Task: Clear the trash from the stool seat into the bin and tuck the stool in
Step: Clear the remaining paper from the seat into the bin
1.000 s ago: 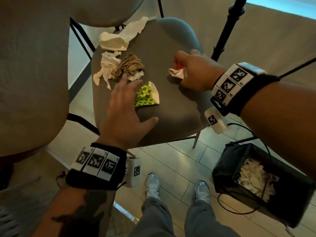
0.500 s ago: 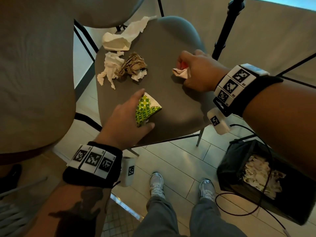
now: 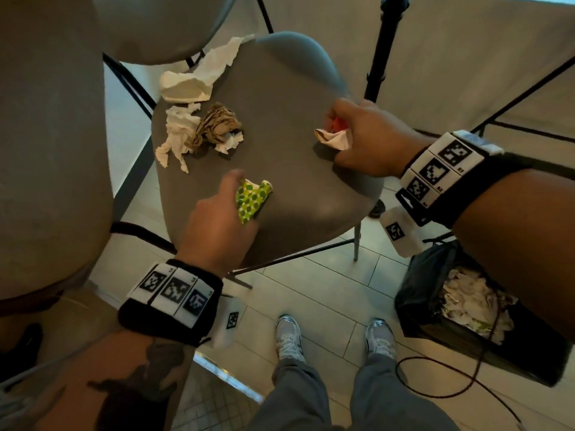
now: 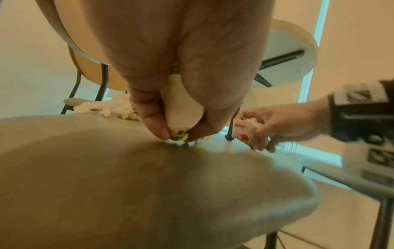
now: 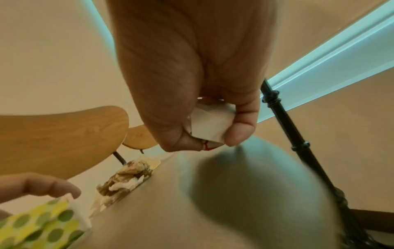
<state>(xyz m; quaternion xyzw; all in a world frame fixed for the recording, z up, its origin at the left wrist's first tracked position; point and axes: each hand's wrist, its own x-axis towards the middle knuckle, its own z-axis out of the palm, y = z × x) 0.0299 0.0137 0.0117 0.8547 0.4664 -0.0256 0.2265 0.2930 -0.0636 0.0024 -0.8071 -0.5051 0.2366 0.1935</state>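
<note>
The grey stool seat (image 3: pixel 289 104) carries trash. My left hand (image 3: pixel 230 213) grips a green-dotted paper cup (image 3: pixel 252 199) near the seat's front edge; its white inside (image 4: pixel 181 107) shows between thumb and fingers in the left wrist view, and its dotted side (image 5: pixel 42 225) in the right wrist view. My right hand (image 3: pixel 361 135) pinches a crumpled red-and-white wrapper (image 3: pixel 333 136), (image 5: pixel 210 126) at the seat's right side. A brown paper ball (image 3: pixel 217 126), a torn white tissue (image 3: pixel 175 135) and a folded white napkin (image 3: pixel 193 82) lie at the seat's far left. The black bin (image 3: pixel 466 309) stands on the floor at the right.
A beige chair back (image 3: pixel 46 135) rises close on the left, and another seat (image 3: pixel 161 23) is behind. A black tripod pole (image 3: pixel 384 45) stands behind the stool. A cable (image 3: pixel 441 390) loops on the tiled floor by the bin. My feet (image 3: pixel 289 337) are below the stool.
My left hand dropped onto the green-dotted cup, closed round it and crushed it. My right hand kept its hold on the red-and-white wrapper and barely moved.
</note>
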